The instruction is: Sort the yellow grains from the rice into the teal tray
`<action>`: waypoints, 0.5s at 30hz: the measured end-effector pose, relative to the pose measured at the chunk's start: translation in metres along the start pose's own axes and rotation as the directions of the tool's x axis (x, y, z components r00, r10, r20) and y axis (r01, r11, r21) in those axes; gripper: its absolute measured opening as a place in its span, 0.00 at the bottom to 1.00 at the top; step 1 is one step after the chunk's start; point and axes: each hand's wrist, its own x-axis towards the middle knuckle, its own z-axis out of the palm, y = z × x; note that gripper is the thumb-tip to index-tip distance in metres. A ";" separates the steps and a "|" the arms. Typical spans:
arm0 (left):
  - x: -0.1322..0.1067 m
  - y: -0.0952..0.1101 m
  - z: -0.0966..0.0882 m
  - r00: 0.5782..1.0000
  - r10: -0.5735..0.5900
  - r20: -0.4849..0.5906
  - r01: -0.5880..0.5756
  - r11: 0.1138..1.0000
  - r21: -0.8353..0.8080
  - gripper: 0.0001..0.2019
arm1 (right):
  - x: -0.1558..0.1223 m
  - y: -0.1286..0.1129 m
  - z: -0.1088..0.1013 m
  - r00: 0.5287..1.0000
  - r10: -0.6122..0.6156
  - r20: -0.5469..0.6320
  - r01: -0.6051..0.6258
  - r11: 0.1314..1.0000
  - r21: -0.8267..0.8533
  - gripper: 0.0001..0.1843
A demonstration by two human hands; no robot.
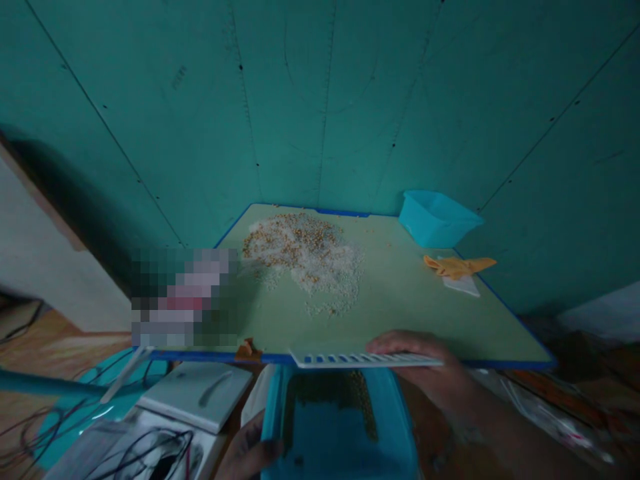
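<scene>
My left hand [249, 448] grips the left wall of a blue plastic bin [406, 427], thumb over the rim. The bin stands just under the table's front edge, with greenish-brown grains along its inner far and right sides. My right hand [417, 353] is closed on a long white slotted plastic strip [345, 361], which lies along the table's front edge above the bin. Farther back on the pale green table top [400, 300] spreads a pile of white grains mixed with yellow-brown kernels [305, 247]; the strip is apart from it.
A light blue tub [437, 220] stands at the back right corner. In front of it an orange cloth [457, 267] lies partly over a white flat piece [463, 285]. A blurred-out patch covers the table's left side. A white box [195, 393] and cables are below left.
</scene>
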 end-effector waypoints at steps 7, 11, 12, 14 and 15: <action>0.013 0.000 -0.013 0.997 -0.063 -0.032 0.065 0.997 0.048 0.11 | -0.010 -0.009 0.005 0.986 -0.147 0.078 0.150 0.988 -0.034 0.13; 0.010 -0.001 -0.011 0.998 -0.060 -0.003 0.060 0.997 0.055 0.15 | -0.006 -0.012 0.004 0.998 -0.059 -0.022 0.059 0.998 -0.023 0.08; 0.008 -0.002 -0.008 0.999 -0.034 -0.019 0.035 0.999 0.037 0.16 | -0.004 -0.012 0.002 0.997 -0.009 -0.074 0.007 0.999 -0.033 0.07; 0.004 -0.004 -0.004 0.999 0.009 -0.044 -0.007 0.999 0.034 0.16 | 0.001 -0.013 -0.003 0.975 0.102 -0.197 -0.116 0.991 -0.060 0.08; 0.003 -0.005 -0.003 0.999 0.021 -0.049 -0.019 0.999 0.047 0.15 | 0.004 -0.013 -0.007 0.956 0.150 -0.252 -0.173 0.983 -0.069 0.09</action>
